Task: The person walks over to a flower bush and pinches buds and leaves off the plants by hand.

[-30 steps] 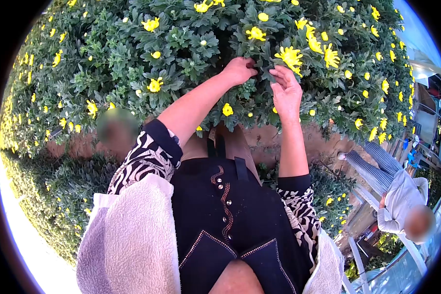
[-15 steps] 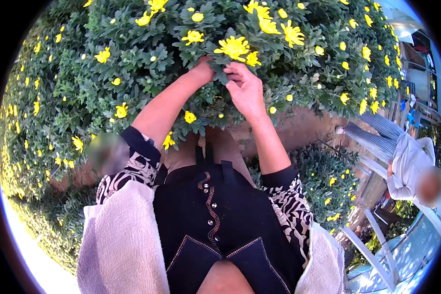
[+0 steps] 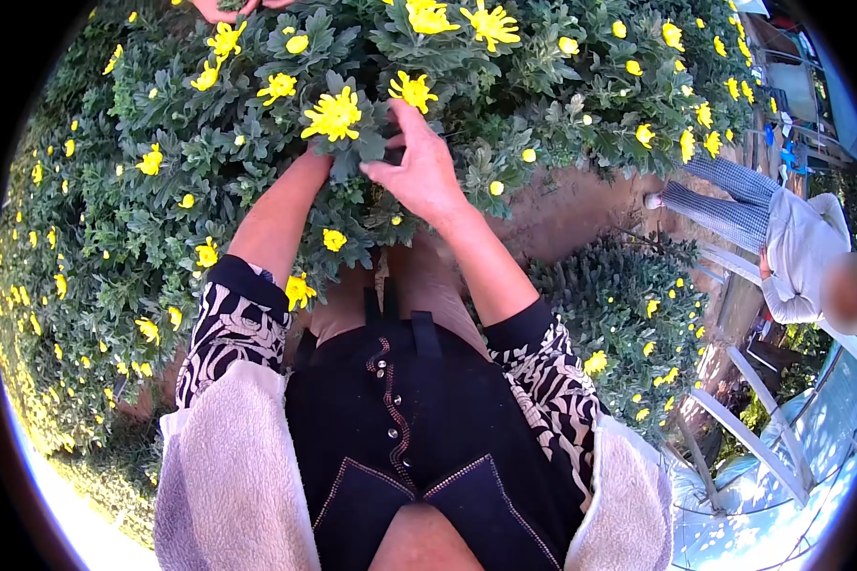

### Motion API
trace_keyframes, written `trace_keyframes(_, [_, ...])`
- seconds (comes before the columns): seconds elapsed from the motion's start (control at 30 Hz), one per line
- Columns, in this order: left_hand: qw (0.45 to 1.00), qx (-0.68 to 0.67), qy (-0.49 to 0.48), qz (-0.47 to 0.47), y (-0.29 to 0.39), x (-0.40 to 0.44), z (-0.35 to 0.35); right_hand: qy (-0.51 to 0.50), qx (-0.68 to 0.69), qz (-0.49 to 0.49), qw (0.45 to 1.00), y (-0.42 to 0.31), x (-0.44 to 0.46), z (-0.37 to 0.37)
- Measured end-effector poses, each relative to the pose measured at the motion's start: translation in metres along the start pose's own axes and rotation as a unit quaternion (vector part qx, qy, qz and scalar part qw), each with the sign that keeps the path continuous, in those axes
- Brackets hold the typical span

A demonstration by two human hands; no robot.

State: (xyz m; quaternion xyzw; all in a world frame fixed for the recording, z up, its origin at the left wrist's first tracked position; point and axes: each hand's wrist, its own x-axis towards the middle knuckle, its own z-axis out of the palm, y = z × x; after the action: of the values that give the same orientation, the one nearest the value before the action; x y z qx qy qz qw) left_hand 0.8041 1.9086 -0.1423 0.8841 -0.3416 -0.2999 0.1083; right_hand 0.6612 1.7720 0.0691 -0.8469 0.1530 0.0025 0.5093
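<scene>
My left hand is sunk into the chrysanthemum leaves, with only the wrist (image 3: 311, 164) showing under a large yellow chrysanthemum bloom (image 3: 333, 115); its fingers are hidden. To the right of it, my right hand (image 3: 417, 169) is open, thumb and forefinger spread apart around the edge of a green leaf (image 3: 370, 145). The forefinger reaches up close beneath a second yellow bloom (image 3: 412, 91). I cannot tell whether it touches the stem. Both blooms are still on the leafy plants.
Another person's hands (image 3: 240, 9) show at the top edge, among the plants. Dense chrysanthemum bushes (image 3: 114, 238) spread left and ahead. At the right, a person in checked trousers (image 3: 733, 205) stands on the brown soil path (image 3: 581, 205), near pale beams (image 3: 752, 443) and plastic sheeting.
The view has shifted, so the blooms now sit further left. My right hand's fingers have spread wider, and my left hand has gone deeper under the large bloom. Another person's hands have come into view.
</scene>
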Motion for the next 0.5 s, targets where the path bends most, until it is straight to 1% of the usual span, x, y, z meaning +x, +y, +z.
trace_keyframes(0.03, [1.0,-0.004,0.003,-0.002,-0.003,0.005,0.008,0.001,-0.03,-0.046,0.998,0.002,0.002,0.005])
trace_keyframes(0.07, [1.0,-0.006,0.004,-0.005,-0.005,0.01,0.016,0.064,-0.094,-0.128,0.985,0.003,-0.001,0.01])
trace_keyframes(0.13, [1.0,-0.01,0.012,-0.01,-0.01,0.018,0.027,0.032,-0.013,-0.11,0.993,0.007,0.004,0.02])
trace_keyframes(0.17, [1.0,-0.004,0.013,-0.011,-0.015,0.019,0.033,0.069,0.001,-0.095,0.993,0.009,0.009,0.025])
trace_keyframes(0.2, [0.999,0.003,0.026,-0.019,-0.025,0.018,0.045,0.092,0.043,-0.088,0.991,0.007,0.012,0.023])
trace_keyframes(0.27, [0.998,0.04,0.049,-0.02,-0.056,0.019,0.07,0.104,0.03,-0.066,0.992,0.007,0.018,0.014])
trace_keyframes(0.3, [0.992,-0.018,0.036,-0.118,-0.035,0.0,0.043,0.112,0.029,-0.064,0.991,0.008,0.018,0.01])
trace_keyframes(0.33, [0.973,-0.076,0.021,-0.215,-0.014,-0.021,0.015,0.13,0.052,-0.056,0.989,0.008,0.017,0.008])
trace_keyframes(0.37, [0.975,-0.072,0.02,-0.211,-0.016,-0.02,0.013,0.145,0.075,-0.05,0.985,0.008,0.016,0.007])
trace_keyframes(0.4, [0.966,-0.069,-0.003,-0.25,-0.027,-0.022,0.012,0.147,0.076,-0.049,0.985,0.013,0.017,0.008])
trace_keyframes(0.47, [0.955,-0.065,-0.022,-0.289,-0.061,-0.021,0.023,0.161,0.098,0.001,0.982,0.027,0.02,0.008])
trace_keyframes(0.5, [0.964,-0.089,0.033,-0.249,-0.086,-0.013,0.046,0.117,0.132,0.035,0.984,0.017,0.014,-0.001])
